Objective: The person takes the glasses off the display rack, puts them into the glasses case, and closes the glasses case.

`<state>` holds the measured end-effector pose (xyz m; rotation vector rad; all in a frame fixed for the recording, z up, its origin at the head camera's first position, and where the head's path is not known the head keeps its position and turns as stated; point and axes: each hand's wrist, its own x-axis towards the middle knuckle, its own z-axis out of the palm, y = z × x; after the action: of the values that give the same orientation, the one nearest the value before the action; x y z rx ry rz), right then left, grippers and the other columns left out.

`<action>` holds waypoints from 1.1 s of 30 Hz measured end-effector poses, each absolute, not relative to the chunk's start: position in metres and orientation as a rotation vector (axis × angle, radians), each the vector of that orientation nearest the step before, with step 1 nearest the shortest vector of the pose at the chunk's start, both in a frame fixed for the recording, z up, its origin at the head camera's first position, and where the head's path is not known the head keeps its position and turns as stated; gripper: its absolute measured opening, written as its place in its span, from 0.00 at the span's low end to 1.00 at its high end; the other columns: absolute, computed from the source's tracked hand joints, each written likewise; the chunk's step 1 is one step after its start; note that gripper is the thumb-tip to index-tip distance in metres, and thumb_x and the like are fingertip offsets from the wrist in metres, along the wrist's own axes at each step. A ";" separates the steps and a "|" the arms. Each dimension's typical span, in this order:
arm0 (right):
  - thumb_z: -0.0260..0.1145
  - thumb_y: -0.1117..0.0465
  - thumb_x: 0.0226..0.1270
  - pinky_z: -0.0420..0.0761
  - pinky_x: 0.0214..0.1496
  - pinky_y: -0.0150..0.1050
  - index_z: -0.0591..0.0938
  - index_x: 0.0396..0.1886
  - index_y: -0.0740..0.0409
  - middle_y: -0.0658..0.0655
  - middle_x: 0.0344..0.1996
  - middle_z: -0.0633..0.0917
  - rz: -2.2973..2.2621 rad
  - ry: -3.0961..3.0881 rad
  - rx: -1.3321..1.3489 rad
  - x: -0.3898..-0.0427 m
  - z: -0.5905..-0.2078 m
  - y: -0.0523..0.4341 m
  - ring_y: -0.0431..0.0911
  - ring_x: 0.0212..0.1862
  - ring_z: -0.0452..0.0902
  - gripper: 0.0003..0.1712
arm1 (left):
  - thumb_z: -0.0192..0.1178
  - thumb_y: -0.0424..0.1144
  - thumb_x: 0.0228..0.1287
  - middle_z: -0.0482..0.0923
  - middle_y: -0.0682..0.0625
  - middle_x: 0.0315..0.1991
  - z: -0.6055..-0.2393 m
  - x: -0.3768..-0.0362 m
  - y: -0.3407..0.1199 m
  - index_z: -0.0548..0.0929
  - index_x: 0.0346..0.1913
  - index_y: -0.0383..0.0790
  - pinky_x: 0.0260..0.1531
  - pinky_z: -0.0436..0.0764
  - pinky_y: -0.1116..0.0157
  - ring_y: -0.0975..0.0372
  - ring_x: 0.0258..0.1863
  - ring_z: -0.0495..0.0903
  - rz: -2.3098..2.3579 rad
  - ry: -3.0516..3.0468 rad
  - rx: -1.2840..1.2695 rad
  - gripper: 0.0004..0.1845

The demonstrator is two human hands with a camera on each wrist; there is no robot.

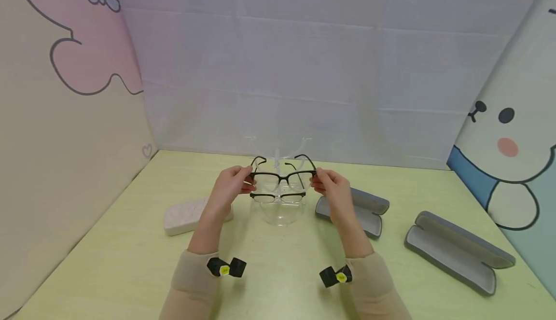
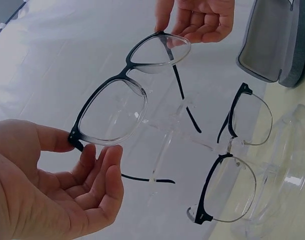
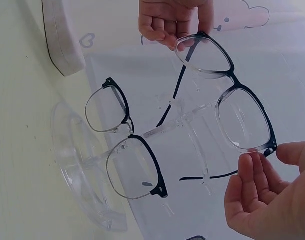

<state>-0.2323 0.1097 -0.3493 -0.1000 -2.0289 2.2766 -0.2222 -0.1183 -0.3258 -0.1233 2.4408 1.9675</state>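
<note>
Pale speckled closed glasses case point(image 1: 187, 215) lying at nine o'clock on yellow-green tabletop point(image 1: 130, 262). Open grey glasses case point(image 1: 362, 210) at three o'clock; second open grey hinged case point(image 1: 456, 252) farther out at four o'clock. Cartoon-printed backdrop panels point(image 1: 65, 93) standing left and right; plain pale sheet point(image 1: 304, 69) at twelve o'clock.

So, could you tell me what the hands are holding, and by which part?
Both hands hold one pair of black-rimmed glasses by the outer corners of its front: left hand pinches one corner, right hand the other.
</note>
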 end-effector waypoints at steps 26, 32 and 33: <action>0.57 0.54 0.66 0.77 0.35 0.31 0.78 0.22 0.55 0.48 0.17 0.79 2.451 -2.008 -0.050 -0.208 -0.318 0.113 0.40 0.23 0.75 0.15 | 0.45 0.44 0.69 0.75 0.49 0.23 -0.298 -0.202 -0.127 0.74 0.33 0.31 0.34 0.80 0.65 0.61 0.24 0.80 1.946 2.407 0.009 0.17; 0.56 0.55 0.67 0.76 0.34 0.31 0.78 0.20 0.54 0.48 0.17 0.79 2.475 -1.981 -0.008 -0.201 -0.309 0.113 0.39 0.23 0.74 0.16 | 0.47 0.44 0.68 0.75 0.50 0.23 -0.293 -0.196 -0.129 0.74 0.32 0.32 0.34 0.79 0.66 0.61 0.24 0.80 1.958 2.411 0.038 0.17; 0.56 0.55 0.67 0.76 0.34 0.30 0.78 0.19 0.54 0.48 0.17 0.79 2.481 -1.976 0.002 -0.200 -0.308 0.113 0.39 0.23 0.74 0.16 | 0.47 0.44 0.68 0.75 0.50 0.23 -0.291 -0.195 -0.130 0.74 0.31 0.32 0.34 0.79 0.66 0.61 0.24 0.80 1.957 2.417 0.045 0.17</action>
<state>-0.1999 0.1127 -0.3081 0.0015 -1.9762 2.4806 -0.1952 -0.1299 -0.2914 0.0450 2.4171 1.9568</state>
